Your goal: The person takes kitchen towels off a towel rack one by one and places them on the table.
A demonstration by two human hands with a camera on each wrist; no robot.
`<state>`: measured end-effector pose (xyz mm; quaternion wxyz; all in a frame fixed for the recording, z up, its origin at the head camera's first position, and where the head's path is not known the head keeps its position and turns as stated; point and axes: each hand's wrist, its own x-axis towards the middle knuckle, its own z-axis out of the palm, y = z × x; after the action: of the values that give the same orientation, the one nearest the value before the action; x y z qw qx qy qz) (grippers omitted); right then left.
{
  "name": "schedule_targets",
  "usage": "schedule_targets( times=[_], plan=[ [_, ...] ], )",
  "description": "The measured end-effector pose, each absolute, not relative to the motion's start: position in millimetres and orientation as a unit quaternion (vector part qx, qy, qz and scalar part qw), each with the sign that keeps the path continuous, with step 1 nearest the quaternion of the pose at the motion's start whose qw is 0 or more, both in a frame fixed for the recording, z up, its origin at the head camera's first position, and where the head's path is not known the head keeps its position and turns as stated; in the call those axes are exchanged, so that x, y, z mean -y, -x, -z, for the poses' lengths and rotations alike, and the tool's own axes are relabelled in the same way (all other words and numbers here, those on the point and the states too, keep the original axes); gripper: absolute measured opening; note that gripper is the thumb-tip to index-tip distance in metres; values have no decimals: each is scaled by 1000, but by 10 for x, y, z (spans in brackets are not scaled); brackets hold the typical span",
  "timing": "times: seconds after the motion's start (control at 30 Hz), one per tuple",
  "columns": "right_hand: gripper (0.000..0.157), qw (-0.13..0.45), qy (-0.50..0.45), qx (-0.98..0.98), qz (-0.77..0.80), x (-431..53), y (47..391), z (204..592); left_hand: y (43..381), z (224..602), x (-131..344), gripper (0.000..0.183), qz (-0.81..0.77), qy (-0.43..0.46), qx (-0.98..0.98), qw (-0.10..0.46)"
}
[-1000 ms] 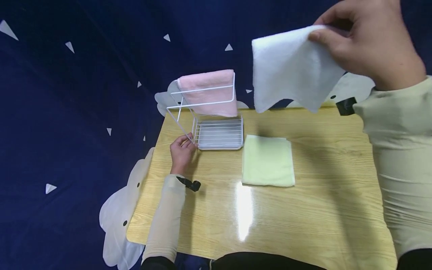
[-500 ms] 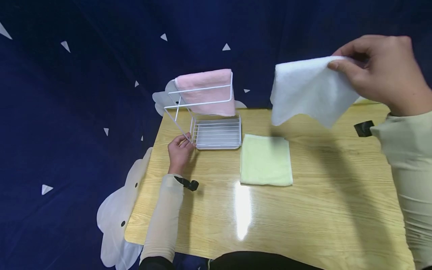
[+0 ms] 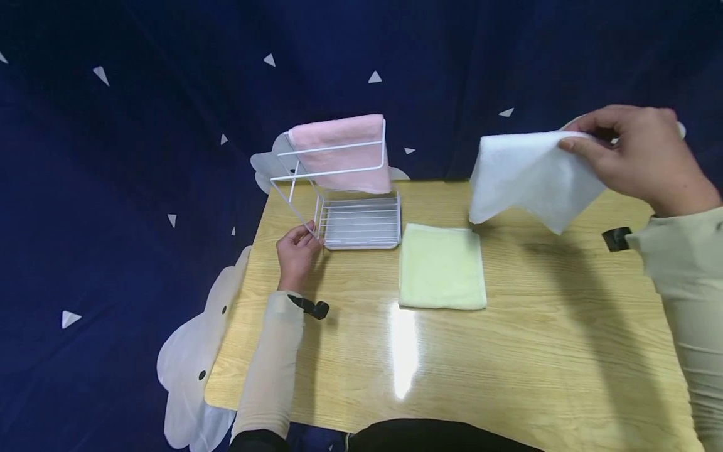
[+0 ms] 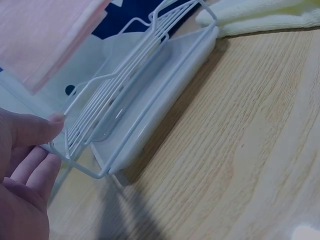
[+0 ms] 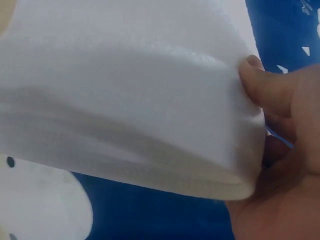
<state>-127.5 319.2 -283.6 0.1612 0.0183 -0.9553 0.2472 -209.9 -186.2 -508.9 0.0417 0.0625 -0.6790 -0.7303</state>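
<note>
My right hand (image 3: 644, 154) pinches the top edge of a folded white towel (image 3: 531, 172), which hangs down above the right side of the table. The right wrist view shows thumb and fingers on the edge of this white towel (image 5: 130, 100). At the left, my left hand (image 3: 296, 254) grips the side wire of a white wire rack (image 3: 339, 172). Thumb and fingers of the left hand (image 4: 30, 155) close round that wire in the left wrist view. A pink towel (image 3: 344, 154) drapes over the rack's upper bar.
A folded pale yellow towel (image 3: 442, 267) lies flat just right of the rack's grey-white drip tray (image 3: 361, 247). Everything stands on a light wood table (image 3: 497, 370). Behind it hangs a dark blue curtain (image 3: 429, 37) with white triangles and cloud shapes.
The right hand has lowered the white towel and moved right with it, from high at the back to nearer the table. The left hand keeps its grip on the rack.
</note>
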Motion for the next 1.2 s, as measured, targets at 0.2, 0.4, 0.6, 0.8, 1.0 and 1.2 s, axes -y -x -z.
schedule_targets(
  times=[0.2, 0.4, 0.6, 0.8, 1.0, 1.2],
  plan=[
    [34, 131, -5, 952, -277, -3276, 1279, 2982, 2075, 5067, 1898, 45, 728, -60, 681, 52],
    [37, 111, 11, 953, -282, -3361, 1248, 3106, 2061, 5048, 1881, 46, 726, -69, 683, 42],
    [34, 104, 15, 954, -282, -3401, 1222, 3225, 2033, 5039, 1865, 47, 731, -70, 677, 34],
    [34, 94, 17, 957, -274, -3455, 1260, 3348, 2036, 5030, 1858, 46, 731, -71, 678, 38],
    [34, 88, 22, 959, -270, -3524, 1287, 3484, 2042, 5045, 1861, 47, 731, -72, 678, 34],
    [38, 60, 31, 959, -277, -3567, 1302, 3598, 2060, 5093, 1862, 47, 733, -75, 675, 41]
  ],
)
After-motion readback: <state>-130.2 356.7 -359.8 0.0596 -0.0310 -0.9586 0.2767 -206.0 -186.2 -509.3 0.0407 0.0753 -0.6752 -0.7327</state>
